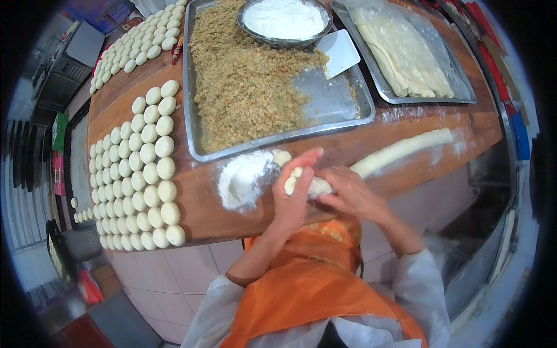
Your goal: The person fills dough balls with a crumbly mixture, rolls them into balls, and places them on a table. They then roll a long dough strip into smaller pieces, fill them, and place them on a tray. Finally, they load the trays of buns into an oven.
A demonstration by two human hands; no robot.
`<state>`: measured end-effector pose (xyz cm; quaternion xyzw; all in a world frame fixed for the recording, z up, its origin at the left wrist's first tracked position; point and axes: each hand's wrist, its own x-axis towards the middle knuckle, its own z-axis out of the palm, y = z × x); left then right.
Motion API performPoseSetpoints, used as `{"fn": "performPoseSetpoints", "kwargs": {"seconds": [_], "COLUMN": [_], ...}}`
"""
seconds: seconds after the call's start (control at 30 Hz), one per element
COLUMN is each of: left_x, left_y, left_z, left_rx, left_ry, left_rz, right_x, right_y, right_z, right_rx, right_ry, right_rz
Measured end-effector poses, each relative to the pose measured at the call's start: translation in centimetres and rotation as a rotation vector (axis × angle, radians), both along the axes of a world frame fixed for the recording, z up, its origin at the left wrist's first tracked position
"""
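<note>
My left hand (pixel 292 191) is curled around a small piece of dough (pixel 290 184), which shows between the thumb and fingers. Close beside it, my right hand (pixel 350 191) grips the near end of a long dough rope (pixel 402 150). A pale stub of that dough (pixel 320 187) shows between the two hands. The rope stretches away to the right across the wooden table (pixel 209 217). Just beyond my left hand, another small dough lump (pixel 282 156) lies at the edge of a pile of white flour (pixel 243 180).
Rows of round dough pieces (pixel 148 152) cover the table's left side, with more rounds (pixel 143 41) farther back. A metal tray of crumbly filling (pixel 248 87) holds a bowl of white powder (pixel 285 21) and a white scraper (pixel 339 54). Plastic-covered dough (pixel 400 56) lies on another tray.
</note>
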<state>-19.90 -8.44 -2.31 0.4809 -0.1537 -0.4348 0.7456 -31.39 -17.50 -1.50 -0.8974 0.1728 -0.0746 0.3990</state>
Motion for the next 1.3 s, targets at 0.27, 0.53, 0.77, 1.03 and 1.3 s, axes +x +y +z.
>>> {"fn": "performPoseSetpoints", "kwargs": {"seconds": [0.27, 0.53, 0.77, 1.03, 1.3], "left_x": [0.8, 3.9, -2.3, -2.9, 0.0], "left_y": [2.0, 5.7, -0.7, 2.1, -2.9], "left_z": [-3.3, -0.3, -1.9, -2.0, -1.2], "left_rx": [-0.225, 0.026, 0.273, 0.231, 0.310], "left_ry": [0.015, -1.145, -1.749, -1.756, -1.955], "left_rz": [-0.003, 0.151, -0.370, -0.565, -0.616], "right_x": [0.3, -2.0, -5.3, -8.7, -6.7], "right_y": [1.2, -2.1, -2.4, -1.3, -9.9], "right_z": [-0.9, -1.5, -2.8, -2.6, -4.9], "right_rx": [-0.210, -0.346, -0.722, -0.674, -0.736], "right_ry": [0.004, -0.070, 0.219, 0.192, 0.093], "right_rz": [0.038, -0.150, -0.099, -0.132, -0.493]}}
